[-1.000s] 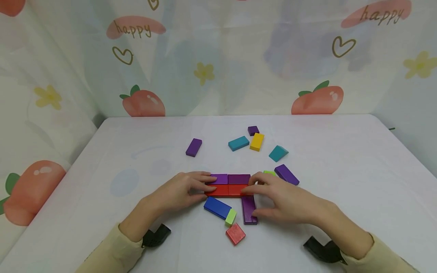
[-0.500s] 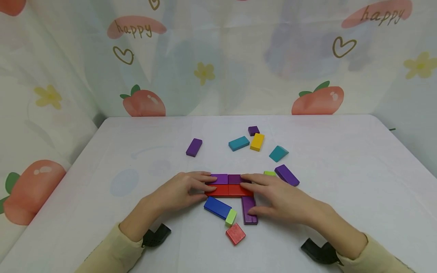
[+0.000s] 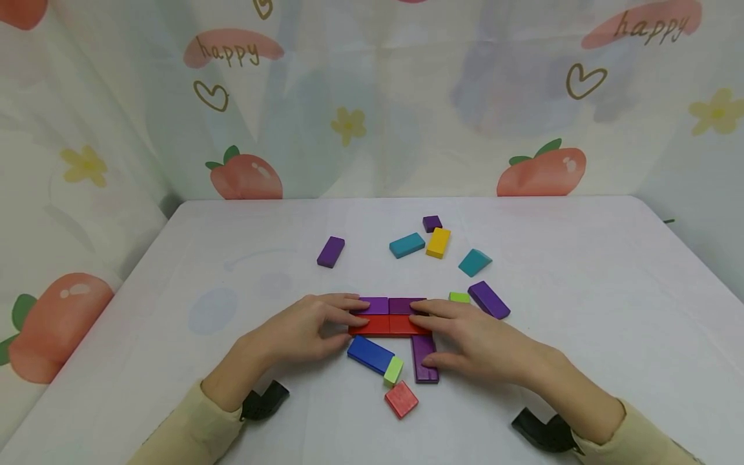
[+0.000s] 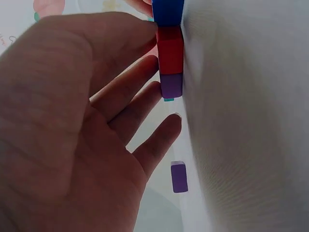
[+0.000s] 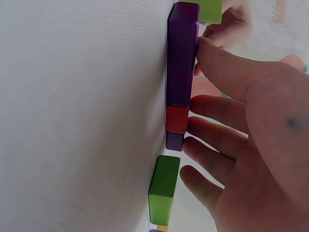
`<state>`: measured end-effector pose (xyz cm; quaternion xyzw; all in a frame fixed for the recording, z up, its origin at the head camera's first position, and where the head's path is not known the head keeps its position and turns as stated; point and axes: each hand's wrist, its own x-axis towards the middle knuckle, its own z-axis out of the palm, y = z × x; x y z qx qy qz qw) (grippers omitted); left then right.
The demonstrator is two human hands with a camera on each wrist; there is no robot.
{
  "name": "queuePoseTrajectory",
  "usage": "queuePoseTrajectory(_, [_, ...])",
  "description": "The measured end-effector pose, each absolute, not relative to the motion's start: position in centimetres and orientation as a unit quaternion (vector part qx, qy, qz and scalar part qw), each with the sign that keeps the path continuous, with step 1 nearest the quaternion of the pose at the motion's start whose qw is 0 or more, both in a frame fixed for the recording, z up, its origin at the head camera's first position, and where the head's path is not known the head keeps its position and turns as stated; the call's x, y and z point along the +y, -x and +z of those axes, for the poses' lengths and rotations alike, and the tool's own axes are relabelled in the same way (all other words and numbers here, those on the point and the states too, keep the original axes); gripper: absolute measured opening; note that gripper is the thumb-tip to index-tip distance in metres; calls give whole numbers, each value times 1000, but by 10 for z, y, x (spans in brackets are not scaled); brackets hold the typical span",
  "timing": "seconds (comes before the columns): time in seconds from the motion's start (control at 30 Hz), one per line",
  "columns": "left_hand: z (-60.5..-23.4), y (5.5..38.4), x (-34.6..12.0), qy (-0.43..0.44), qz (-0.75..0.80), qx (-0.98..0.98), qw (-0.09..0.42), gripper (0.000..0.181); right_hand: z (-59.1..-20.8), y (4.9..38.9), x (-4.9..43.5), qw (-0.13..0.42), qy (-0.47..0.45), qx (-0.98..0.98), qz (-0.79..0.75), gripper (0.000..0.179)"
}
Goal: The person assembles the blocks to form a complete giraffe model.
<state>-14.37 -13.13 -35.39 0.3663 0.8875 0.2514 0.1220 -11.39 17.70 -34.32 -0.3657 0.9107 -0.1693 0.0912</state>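
Note:
Two red blocks (image 3: 378,326) lie end to end in a row, with two purple blocks (image 3: 376,305) lined up against their far side. My left hand (image 3: 299,328) rests its fingertips on the left end of both rows. Across from it, my right hand (image 3: 485,339) lays straight fingers on the right end. Its thumb touches a long purple block (image 3: 423,349) that points toward me from the red row's right end. A blue block (image 3: 369,354) sits at a slant under the row's left part, meeting a small light green block (image 3: 393,370). Nearest me is a square red block (image 3: 401,400).
Beyond the right hand lie a green block (image 3: 459,297) and a purple block (image 3: 489,299). Farther back are a teal wedge (image 3: 475,262), a yellow block (image 3: 438,243), a teal block (image 3: 407,245), a small dark purple block (image 3: 432,223) and another purple one (image 3: 330,252).
The right hand has shifted slightly left, its bent fingers straightening over the row's right end and its thumb sliding farther onto the long purple block. The left hand has stayed nearly still.

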Motion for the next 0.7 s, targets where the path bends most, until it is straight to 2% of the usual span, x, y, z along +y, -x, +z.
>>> queuePoseTrajectory(0.37, [-352, 141, -130, -421, 293, 851, 111, 36, -343, 114, 176, 97, 363, 911, -170, 63])
queuePoseTrajectory(0.7, [-349, 134, -121, -417, 246, 866, 127, 35, -343, 114, 176, 94, 363, 911, -172, 63])
